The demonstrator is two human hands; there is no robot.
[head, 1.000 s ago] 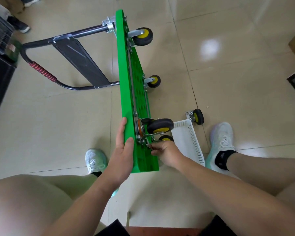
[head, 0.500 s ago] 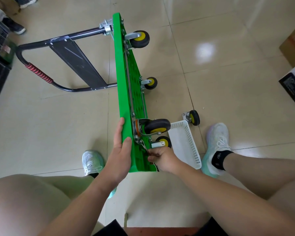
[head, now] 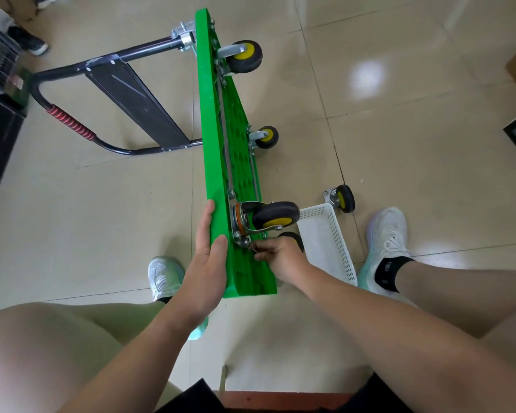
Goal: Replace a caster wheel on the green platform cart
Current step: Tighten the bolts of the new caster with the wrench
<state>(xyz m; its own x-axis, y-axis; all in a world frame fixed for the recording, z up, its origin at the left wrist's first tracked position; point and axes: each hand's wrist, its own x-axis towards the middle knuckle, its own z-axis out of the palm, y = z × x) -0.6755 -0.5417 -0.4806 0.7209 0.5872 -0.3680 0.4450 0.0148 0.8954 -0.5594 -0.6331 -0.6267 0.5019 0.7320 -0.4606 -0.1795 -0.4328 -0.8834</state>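
The green platform cart (head: 213, 120) stands on its long edge on the tiled floor, underside facing right. My left hand (head: 206, 257) grips its upper edge near the close end, thumb on the underside. A black and yellow caster wheel (head: 276, 217) sits on its metal plate at the near upper corner. Just below that plate my right hand (head: 280, 256) pinches a small metal tool (head: 253, 248) at a bolt. Another near caster (head: 292, 238) is mostly hidden behind my right hand. Two more casters (head: 245, 56) (head: 267, 137) sit at the far end.
A loose caster wheel (head: 341, 198) lies on the floor beyond a white perforated basket (head: 328, 242). The cart's black handle (head: 72, 123) with red grip lies folded out to the left. My white shoes (head: 389, 239) flank the cart. Dark boxes stand at the left and right edges.
The view has shifted slightly. My right hand stays at the bolt below the caster plate, and my left hand keeps its grip on the cart's edge.
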